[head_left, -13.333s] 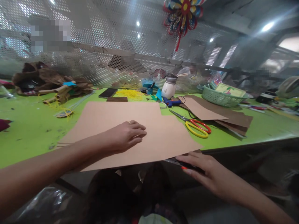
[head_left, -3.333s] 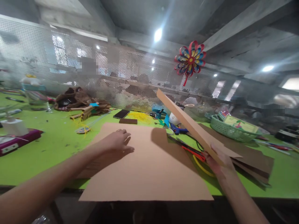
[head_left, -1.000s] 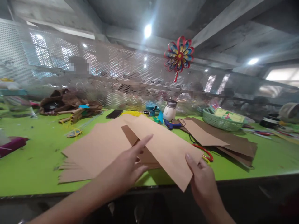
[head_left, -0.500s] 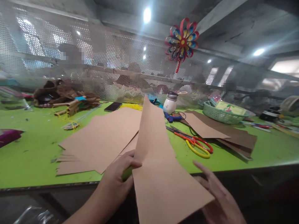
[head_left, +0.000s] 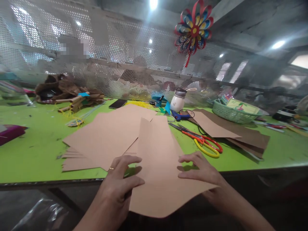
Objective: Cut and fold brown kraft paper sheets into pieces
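A sheet of brown kraft paper (head_left: 157, 166) spans the space between my hands, partly over the table's front edge. Its far left part stands up along a fold, and its near right corner curls. My left hand (head_left: 120, 179), with a ring on one finger, pinches the left edge between thumb and fingers. At the right edge, my right hand (head_left: 199, 170) has its thumb and fingers against the paper. More kraft sheets (head_left: 110, 128) lie in a stack just beyond my left hand. Scissors (head_left: 197, 138) with red and yellow handles rest past my right hand.
On the green table (head_left: 43, 154) are a phone (head_left: 117, 103), a white bottle (head_left: 178, 102), a blue glue gun (head_left: 179, 115), a green basket (head_left: 235, 114) and darker brown sheets (head_left: 255, 141). A paper flower (head_left: 194, 30) hangs above. Behind stands a perforated screen (head_left: 108, 61).
My right hand has moved up and inward to the sheet's right edge. The sheet's raised far end has come down lower. The camera view has tilted down slightly.
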`<state>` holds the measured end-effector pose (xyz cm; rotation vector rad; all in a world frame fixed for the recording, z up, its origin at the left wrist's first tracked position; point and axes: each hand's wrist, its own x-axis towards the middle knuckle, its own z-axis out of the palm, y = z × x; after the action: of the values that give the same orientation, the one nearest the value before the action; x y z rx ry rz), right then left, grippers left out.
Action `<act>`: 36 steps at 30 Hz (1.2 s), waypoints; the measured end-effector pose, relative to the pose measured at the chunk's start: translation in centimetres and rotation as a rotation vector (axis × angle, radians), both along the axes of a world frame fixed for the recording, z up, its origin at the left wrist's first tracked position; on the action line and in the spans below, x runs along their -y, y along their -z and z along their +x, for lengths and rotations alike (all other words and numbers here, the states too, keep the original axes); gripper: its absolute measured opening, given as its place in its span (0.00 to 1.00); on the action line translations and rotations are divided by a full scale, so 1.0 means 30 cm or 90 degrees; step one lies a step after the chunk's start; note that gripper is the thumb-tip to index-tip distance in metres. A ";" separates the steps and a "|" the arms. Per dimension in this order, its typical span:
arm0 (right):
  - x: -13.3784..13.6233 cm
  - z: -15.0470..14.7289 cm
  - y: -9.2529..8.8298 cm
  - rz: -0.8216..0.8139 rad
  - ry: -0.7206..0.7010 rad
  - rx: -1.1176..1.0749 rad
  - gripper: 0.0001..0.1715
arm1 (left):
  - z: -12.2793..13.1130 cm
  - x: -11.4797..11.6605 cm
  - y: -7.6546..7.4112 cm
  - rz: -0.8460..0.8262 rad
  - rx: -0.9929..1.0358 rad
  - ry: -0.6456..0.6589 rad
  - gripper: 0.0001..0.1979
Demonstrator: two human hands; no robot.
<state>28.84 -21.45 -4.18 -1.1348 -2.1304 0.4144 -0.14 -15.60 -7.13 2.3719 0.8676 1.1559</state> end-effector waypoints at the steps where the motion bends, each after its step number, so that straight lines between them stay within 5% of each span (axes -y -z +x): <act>1: -0.009 0.000 -0.005 -0.015 -0.034 -0.010 0.22 | 0.000 -0.002 -0.017 -0.015 -0.011 0.033 0.12; 5: -0.040 -0.008 -0.016 -0.141 -0.002 -0.071 0.12 | 0.020 -0.026 -0.106 -0.179 -0.090 0.058 0.10; 9: -0.076 -0.023 -0.014 -0.249 0.134 -0.131 0.25 | 0.042 -0.062 -0.160 -0.343 -0.094 0.074 0.12; 13: -0.119 -0.046 -0.004 -0.304 0.244 -0.132 0.27 | 0.060 -0.077 -0.150 -0.379 -0.110 -0.036 0.21; 19: -0.163 -0.071 0.015 -0.249 0.338 -0.132 0.19 | 0.100 -0.081 -0.122 -0.256 -0.105 -0.263 0.21; 24: -0.173 -0.091 0.041 -0.141 0.416 -0.018 0.18 | 0.110 -0.100 -0.109 -0.195 -0.161 -0.329 0.12; 28: -0.181 -0.111 0.057 -0.053 0.446 0.097 0.17 | 0.114 -0.102 -0.103 0.036 -0.234 -0.354 0.13; 32: -0.181 -0.118 0.054 -0.070 0.465 0.136 0.12 | 0.156 -0.062 -0.105 0.276 -0.215 -0.204 0.12; 36: -0.176 -0.124 0.036 -0.107 0.462 0.137 0.16 | 0.210 -0.014 -0.078 0.292 -0.344 -0.039 0.22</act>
<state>25.11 -16.18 -5.26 -2.0090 -1.7040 0.1320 6.16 -15.17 -4.77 3.1402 0.9132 0.7993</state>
